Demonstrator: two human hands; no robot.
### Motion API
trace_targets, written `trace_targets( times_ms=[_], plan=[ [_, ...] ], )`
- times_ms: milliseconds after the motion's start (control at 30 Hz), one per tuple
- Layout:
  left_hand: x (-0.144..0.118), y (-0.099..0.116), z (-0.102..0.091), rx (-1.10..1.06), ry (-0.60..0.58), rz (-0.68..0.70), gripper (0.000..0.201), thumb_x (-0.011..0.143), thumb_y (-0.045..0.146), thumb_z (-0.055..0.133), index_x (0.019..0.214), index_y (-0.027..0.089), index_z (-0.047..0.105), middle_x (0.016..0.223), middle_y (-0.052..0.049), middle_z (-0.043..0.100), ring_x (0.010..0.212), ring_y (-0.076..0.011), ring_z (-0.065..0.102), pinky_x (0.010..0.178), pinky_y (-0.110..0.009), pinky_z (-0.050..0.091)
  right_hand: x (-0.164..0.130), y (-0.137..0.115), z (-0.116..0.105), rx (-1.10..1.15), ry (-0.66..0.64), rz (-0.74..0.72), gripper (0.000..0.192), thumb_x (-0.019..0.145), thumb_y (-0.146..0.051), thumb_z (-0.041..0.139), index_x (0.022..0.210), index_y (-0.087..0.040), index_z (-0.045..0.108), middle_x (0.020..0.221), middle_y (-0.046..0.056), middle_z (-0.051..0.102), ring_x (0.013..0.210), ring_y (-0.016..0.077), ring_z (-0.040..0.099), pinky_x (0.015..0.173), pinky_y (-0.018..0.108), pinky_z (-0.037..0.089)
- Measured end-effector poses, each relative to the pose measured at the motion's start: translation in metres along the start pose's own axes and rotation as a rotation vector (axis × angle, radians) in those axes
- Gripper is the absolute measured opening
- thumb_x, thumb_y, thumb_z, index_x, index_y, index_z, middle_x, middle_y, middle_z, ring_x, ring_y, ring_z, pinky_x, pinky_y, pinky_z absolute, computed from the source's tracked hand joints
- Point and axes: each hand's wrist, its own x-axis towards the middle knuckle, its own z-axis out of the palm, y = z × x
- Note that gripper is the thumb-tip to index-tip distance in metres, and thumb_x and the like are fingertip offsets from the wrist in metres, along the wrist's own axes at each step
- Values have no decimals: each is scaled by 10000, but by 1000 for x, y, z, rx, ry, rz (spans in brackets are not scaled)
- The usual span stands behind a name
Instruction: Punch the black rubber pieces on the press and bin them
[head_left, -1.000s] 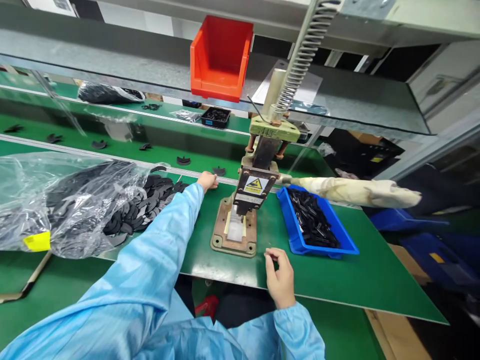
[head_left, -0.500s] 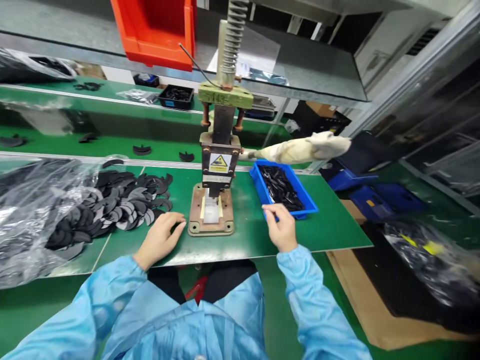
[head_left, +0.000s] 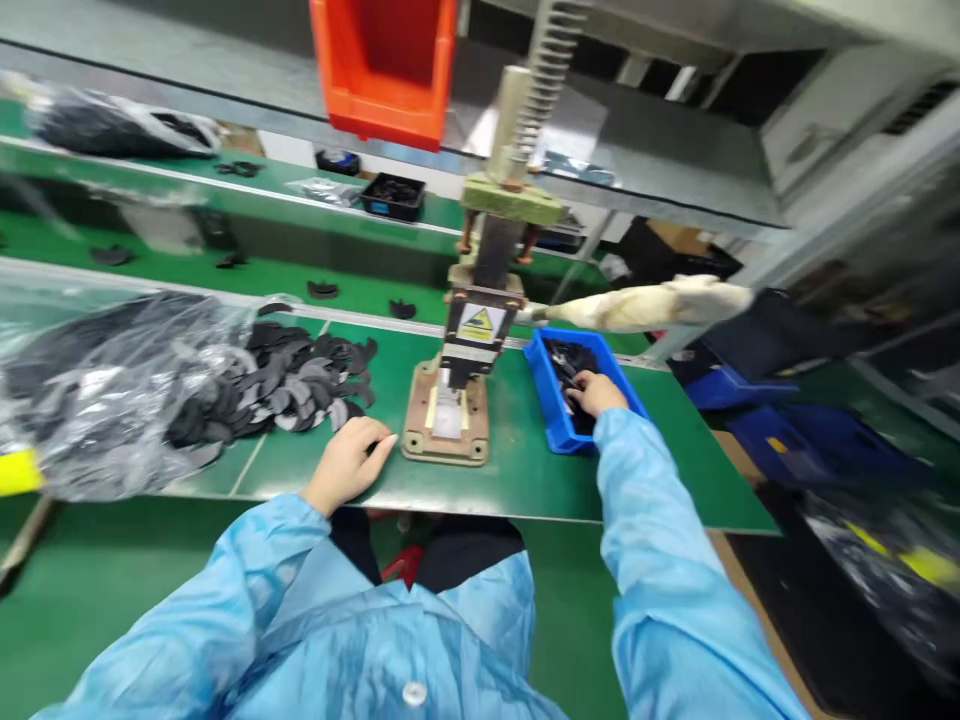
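**Right hand down among the black parts**

From where I stand, the change is at the blue tray [head_left: 544,395], just right of the hand press [head_left: 491,255]. Half a second ago the right hand [head_left: 598,393] hung at the tray's near corner; now its fingers are down among the black parts [head_left: 568,360]. The left hand [head_left: 351,465], which a second ago reached past the press to its far side, lies on the bench at the press's near left. To my eye, the work in hand has passed to the right hand, with the left one waiting.

The right fingers look bent and close together, but blur and clutter hide the tips, so I can't tell whether they grip a part. The left is loosely curled, thumb slightly apart, nothing visible in it.

The tray's long axis runs away from the bench's near edge, its far end slanting toward the press. The parts lie jumbled inside; I can't make out one shared direction. Left of the press, curved dark pieces [head_left: 285,375] spread in a heap, pointing every way.
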Motion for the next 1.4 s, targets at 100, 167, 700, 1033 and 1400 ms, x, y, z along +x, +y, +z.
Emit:
trace_targets(
  times_ms=[100, 167, 700, 1033, 1400],
  plan=[
    [2, 3, -1, 14, 5, -5, 242, 1089, 316, 570, 885, 216, 654, 956, -66, 746, 938, -219, 662, 900, -398, 523, 6, -5, -1, -18, 1, -14, 335, 982, -462, 694, 1154, -174, 703, 1209, 72, 729, 1115, 191, 698, 1017, 435, 609],
    [6, 1, 0, 35, -5, -27, 271, 1095, 331, 561, 867, 213, 647, 943, -66, 746, 923, -219, 657, 891, -401, 518, 7, -6, -3, -1, 18, -21, 218, 906, -399, 765, 953, -188, 743, 1012, 66, 760, 997, 205, 720, 960, 403, 591],
    [30, 36, -4, -192, 130, 123, 121, 1073, 241, 581, 1110, 215, 694, 1119, -102, 740, 1096, -237, 685, 973, -440, 562, -159, -88, 9, 937, 184, -202, 467, 946, -592, 641, 1271, -256, 644, 891, 21, 772, 727, 148, 679, 732, 318, 582],
    [26, 88, -7, -373, -85, 195, 339, 1014, 288, 713, 1343, 238, 647, 1215, -118, 743, 1132, -243, 721, 961, -411, 605, -239, -187, 73, 1511, -227, -264, 418, 942, -664, 651, 981, -269, 520, 629, -62, 651, 488, 95, 532, 486, 231, 449],
    [17, 85, -9, -283, -149, 125, 145, 1050, 375, 647, 1091, 269, 737, 1043, -76, 800, 1004, -233, 756, 926, -426, 618, -245, -191, 80, 1455, -299, -318, 391, 966, -645, 638, 989, -257, 591, 644, -45, 677, 504, 106, 560, 505, 252, 469]
  ],
)
